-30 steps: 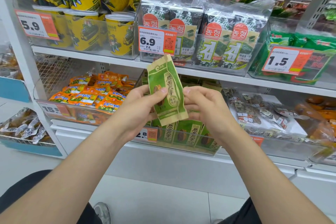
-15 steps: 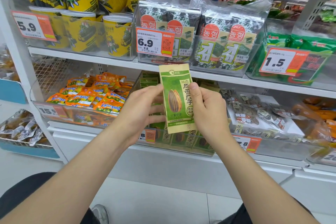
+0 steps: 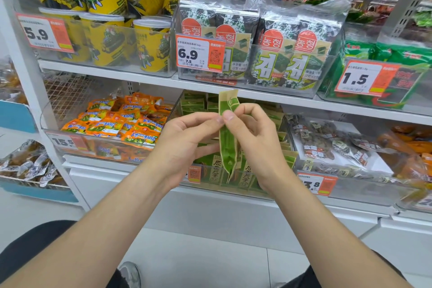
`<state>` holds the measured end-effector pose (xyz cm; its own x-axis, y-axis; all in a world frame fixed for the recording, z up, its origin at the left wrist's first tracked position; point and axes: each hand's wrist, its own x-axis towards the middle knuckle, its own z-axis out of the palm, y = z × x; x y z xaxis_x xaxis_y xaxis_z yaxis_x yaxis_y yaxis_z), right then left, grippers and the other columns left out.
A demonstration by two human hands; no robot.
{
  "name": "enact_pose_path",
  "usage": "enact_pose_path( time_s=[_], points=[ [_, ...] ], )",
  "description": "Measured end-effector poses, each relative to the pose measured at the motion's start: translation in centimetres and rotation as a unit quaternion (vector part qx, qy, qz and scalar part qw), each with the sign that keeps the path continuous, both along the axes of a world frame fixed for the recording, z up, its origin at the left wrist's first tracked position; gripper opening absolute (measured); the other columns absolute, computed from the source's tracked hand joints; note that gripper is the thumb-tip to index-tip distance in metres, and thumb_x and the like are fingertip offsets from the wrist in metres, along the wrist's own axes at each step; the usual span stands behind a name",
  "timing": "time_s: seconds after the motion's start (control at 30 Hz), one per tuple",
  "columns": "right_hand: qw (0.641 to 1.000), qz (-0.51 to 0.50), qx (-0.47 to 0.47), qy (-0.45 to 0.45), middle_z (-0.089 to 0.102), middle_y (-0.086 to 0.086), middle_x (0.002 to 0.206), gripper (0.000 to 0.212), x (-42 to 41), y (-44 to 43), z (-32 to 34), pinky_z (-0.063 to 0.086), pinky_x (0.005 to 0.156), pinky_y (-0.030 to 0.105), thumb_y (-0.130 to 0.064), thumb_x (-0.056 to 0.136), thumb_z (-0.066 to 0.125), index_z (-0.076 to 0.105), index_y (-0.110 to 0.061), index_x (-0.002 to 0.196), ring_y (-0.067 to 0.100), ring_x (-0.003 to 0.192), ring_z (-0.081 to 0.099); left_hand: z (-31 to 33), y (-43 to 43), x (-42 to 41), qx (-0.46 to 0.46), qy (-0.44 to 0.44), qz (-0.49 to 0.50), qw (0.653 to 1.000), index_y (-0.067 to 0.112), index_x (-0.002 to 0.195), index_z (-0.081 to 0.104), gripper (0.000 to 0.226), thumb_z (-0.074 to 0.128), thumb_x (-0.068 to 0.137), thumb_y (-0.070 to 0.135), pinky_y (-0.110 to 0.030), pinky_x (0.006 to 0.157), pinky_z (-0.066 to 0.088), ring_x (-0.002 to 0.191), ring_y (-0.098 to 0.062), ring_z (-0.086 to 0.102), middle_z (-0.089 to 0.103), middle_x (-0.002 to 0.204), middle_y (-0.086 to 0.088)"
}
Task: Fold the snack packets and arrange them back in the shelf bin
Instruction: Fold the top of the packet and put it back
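Shop shelving, lower shelf | green packet (image 3: pixel 225 145) upright, creased lengthwise, just in front of clear bin (image 3: pixel 222 186) | left grip (image 3: pixel 187 140) and right grip (image 3: pixel 254 140) both pinched on packet near top | next: run thumbs down crease, press flat, keep edges aligned.

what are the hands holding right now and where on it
Both the left hand and the right hand pinch a green snack packet, folded lengthwise, near its upper end.
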<state>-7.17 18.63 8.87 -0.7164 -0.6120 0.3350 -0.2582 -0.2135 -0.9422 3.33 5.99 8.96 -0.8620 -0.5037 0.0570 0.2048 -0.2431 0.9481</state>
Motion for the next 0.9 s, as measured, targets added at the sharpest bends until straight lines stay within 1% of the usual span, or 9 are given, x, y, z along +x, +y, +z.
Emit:
enact_pose_path(
  time_s=[0.07,0.17,0.37,0.53,0.6,0.67,0.73,0.8,0.9],
  points=[
    [1.000,-0.002,-0.012,0.005,0.070,0.005,0.090,0.021,0.2,0.0,0.1,0.052,0.064,0.026,-0.023,0.104,0.067,0.059,-0.004,0.105,0.010,0.074,0.063,0.1,0.0,0.0,0.011,0.010,-0.015,1.000,0.012,0.099,0.082,0.021,0.079,0.081,0.022,-0.040,0.088,0.062,0.102,-0.024,0.077,0.080,0.107,-0.014],
    [0.999,0.000,-0.022,-0.048,0.066,-0.001,0.079,0.014,0.4,0.0,0.3,0.050,0.060,0.026,-0.020,0.108,0.060,0.062,-0.012,0.096,0.011,0.069,0.057,0.3,-0.1,0.0,0.008,0.009,-0.035,0.999,0.009,0.104,0.080,0.024,0.079,0.082,0.020,-0.041,0.094,0.062,0.108,-0.023,0.076,0.079,0.114,-0.013],
    [0.989,0.022,-0.037,-0.142,0.063,0.015,0.093,0.016,0.5,-0.2,0.5,0.051,0.062,0.029,-0.018,0.106,0.060,0.065,-0.015,0.091,0.019,0.074,0.057,0.3,-0.2,0.0,-0.008,-0.004,-0.030,1.000,0.003,0.114,0.077,0.035,0.078,0.084,0.021,-0.046,0.100,0.060,0.115,-0.024,0.075,0.078,0.123,-0.010],
    [0.998,0.014,-0.024,-0.053,0.075,0.003,0.095,0.021,0.2,0.1,0.3,0.057,0.075,0.032,-0.021,0.096,0.077,0.065,-0.005,0.104,0.015,0.085,0.071,0.4,-0.1,-0.1,0.010,0.038,0.012,0.999,0.012,0.100,0.080,0.018,0.077,0.085,0.021,-0.038,0.080,0.063,0.097,-0.018,0.076,0.079,0.105,-0.008],
    [1.000,0.005,0.014,0.024,0.078,0.000,0.111,0.032,-0.2,0.3,0.1,0.061,0.091,0.040,-0.022,0.086,0.089,0.067,-0.014,0.107,0.018,0.104,0.075,0.7,-0.1,-0.2,0.031,0.065,0.049,0.996,0.012,0.096,0.077,0.007,0.074,0.091,0.016,-0.036,0.073,0.063,0.091,-0.018,0.076,0.079,0.100,-0.008],
    [0.994,-0.016,0.073,0.084,0.077,-0.003,0.117,0.035,-0.7,0.3,-0.3,0.060,0.097,0.048,-0.034,0.077,0.092,0.067,-0.028,0.102,0.021,0.111,0.075,0.8,-0.3,-0.2,0.044,0.090,0.076,0.992,0.011,0.098,0.073,0.006,0.068,0.099,0.011,-0.040,0.074,0.064,0.096,-0.025,0.076,0.078,0.107,-0.016],
    [0.989,-0.023,0.104,0.098,0.077,-0.004,0.116,0.034,-1.0,0.3,-0.6,0.061,0.094,0.050,-0.043,0.076,0.091,0.068,-0.029,0.097,0.023,0.108,0.076,0.7,-0.7,-0.2,0.044,0.104,0.093,0.989,0.009,0.101,0.071,0.006,0.065,0.103,0.010,-0.046,0.082,0.065,0.106,-0.034,0.075,0.074,0.120,-0.025],
    [0.992,-0.022,0.085,0.087,0.080,-0.004,0.110,0.026,-1.0,0.3,-0.6,0.062,0.090,0.045,-0.038,0.082,0.090,0.071,-0.023,0.093,0.020,0.102,0.077,0.5,-0.7,-0.2,0.027,0.104,0.092,0.990,0.007,0.109,0.069,0.008,0.064,0.104,0.013,-0.053,0.093,0.063,0.115,-0.039,0.073,0.069,0.128,-0.029],
    [0.997,-0.030,0.041,0.057,0.079,0.000,0.084,0.023,-0.8,0.2,-0.3,0.058,0.072,0.032,-0.027,0.096,0.079,0.071,-0.006,0.091,0.013,0.076,0.073,0.5,-0.4,0.1,-0.068,0.060,0.072,0.993,0.013,0.121,0.069,0.024,0.073,0.098,0.021,-0.057,0.098,0.061,0.115,-0.031,0.074,0.073,0.128,-0.016]
  ],
)
